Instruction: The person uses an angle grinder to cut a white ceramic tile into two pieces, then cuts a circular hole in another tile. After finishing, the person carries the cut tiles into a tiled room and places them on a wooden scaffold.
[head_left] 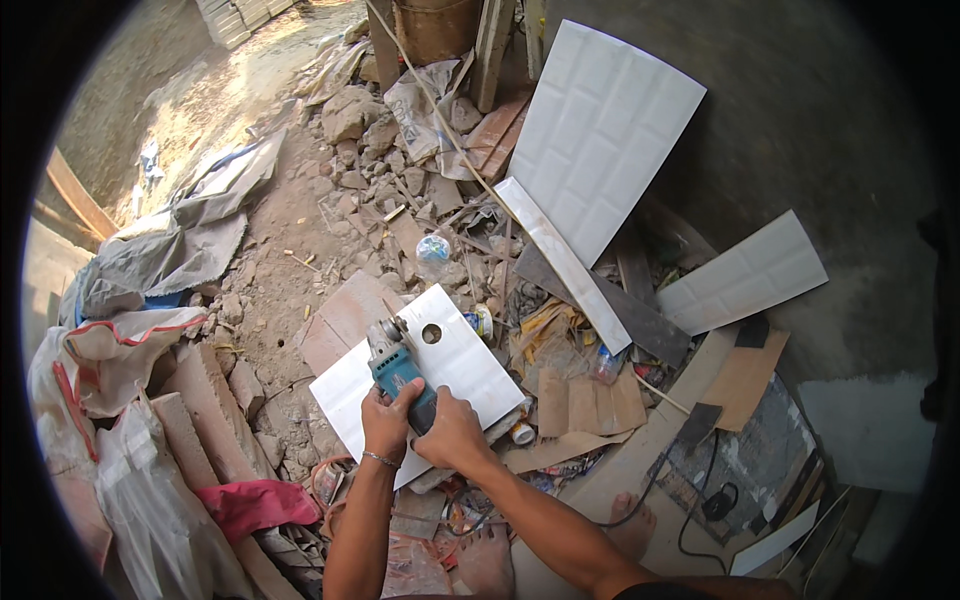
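Note:
A teal angle grinder (397,368) lies over a white tile (475,372), its metal head and disc toward the tile's far edge. My left hand (384,424) is closed around the left side of its body. My right hand (453,436) grips its dark rear end. Just right of the grinder's head, a round hole (431,333) goes through the tile. Whether the disc touches the tile or is spinning, I cannot tell. The tile rests on rubble and a reddish slab (345,318).
Tall white brick-patterned panels (610,130) lean at the right, with a narrow strip (565,265) beside them. Broken stones (355,115) cover the ground ahead. Sacks (150,500) and a pink cloth (258,506) lie left. A black cable (685,530) runs near my bare feet (632,525).

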